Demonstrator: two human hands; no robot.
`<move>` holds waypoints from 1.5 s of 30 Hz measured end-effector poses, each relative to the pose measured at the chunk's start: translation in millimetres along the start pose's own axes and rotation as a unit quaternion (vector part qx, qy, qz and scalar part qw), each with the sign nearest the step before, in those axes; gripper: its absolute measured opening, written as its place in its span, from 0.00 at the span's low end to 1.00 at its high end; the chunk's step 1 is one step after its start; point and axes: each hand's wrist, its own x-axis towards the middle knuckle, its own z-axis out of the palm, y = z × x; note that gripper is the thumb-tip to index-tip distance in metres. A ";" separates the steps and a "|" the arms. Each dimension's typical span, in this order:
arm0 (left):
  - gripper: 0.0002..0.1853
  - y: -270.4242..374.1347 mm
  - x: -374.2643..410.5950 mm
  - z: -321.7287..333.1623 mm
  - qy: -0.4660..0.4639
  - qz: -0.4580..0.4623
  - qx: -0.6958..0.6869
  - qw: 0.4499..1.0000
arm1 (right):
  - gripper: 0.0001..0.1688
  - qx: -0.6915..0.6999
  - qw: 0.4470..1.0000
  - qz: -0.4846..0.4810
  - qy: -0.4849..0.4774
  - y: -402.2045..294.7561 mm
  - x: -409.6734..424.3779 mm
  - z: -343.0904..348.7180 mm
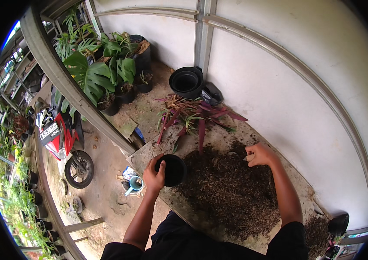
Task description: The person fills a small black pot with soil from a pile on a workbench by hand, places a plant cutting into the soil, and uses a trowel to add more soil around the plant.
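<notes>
My left hand grips the rim of a black plastic plant pot, its mouth facing up towards me and its inside dark. My right hand is closed around the light handle of a small hand trowel, whose blade lies at the far edge of a spread heap of potting mix. Brown husk-like bits are mixed through the dark soil. Just beyond the heap lies a pile of uprooted plants with purple and green strap leaves, some leaf tips reaching the soil.
The work table runs along a white wall panel. Nested black pots and a black plastic bag stand behind the plants. Potted monsteras are at the back left. A light blue dipper and a red motorcycle are below, left.
</notes>
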 end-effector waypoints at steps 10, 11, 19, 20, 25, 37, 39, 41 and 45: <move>0.30 17.8 -4.1 -8.6 -0.059 0.051 0.182 0.980 | 0.23 0.055 0.998 0.031 0.029 -14.7 -26.2 -23.7; 0.33 24.7 -6.2 -5.4 -0.058 0.084 0.190 0.977 | 0.23 0.062 0.997 0.032 0.040 -14.2 -31.0 -24.7; 0.49 115.0 -59.8 60.9 -0.218 0.289 0.147 0.921 | 0.20 0.077 0.995 0.034 0.047 -52.3 -59.9 -35.2; 0.49 119.2 -66.9 73.6 -0.225 0.309 0.148 0.912 | 0.20 0.066 0.996 0.034 0.046 -56.8 -60.7 -34.6; 0.49 144.4 -88.3 112.8 -0.267 0.379 0.147 0.874 | 0.21 0.040 0.998 0.036 0.043 -68.1 -68.4 -27.4; 0.45 143.1 -70.0 133.1 -0.229 0.331 0.153 0.902 | 0.22 0.022 0.997 0.049 0.050 -64.4 -75.4 -21.4; 0.43 141.0 -63.9 118.8 -0.214 0.322 0.120 0.914 | 0.22 0.030 0.997 0.049 0.052 -62.8 -77.5 -22.3; 0.40 129.2 -54.2 94.2 -0.191 0.299 0.103 0.929 | 0.21 0.042 0.996 0.050 0.055 -51.7 -81.0 -21.7; 0.32 87.0 -28.0 29.6 -0.106 0.214 0.108 0.965 | 0.20 0.057 0.995 0.045 0.074 -48.1 -85.0 -30.0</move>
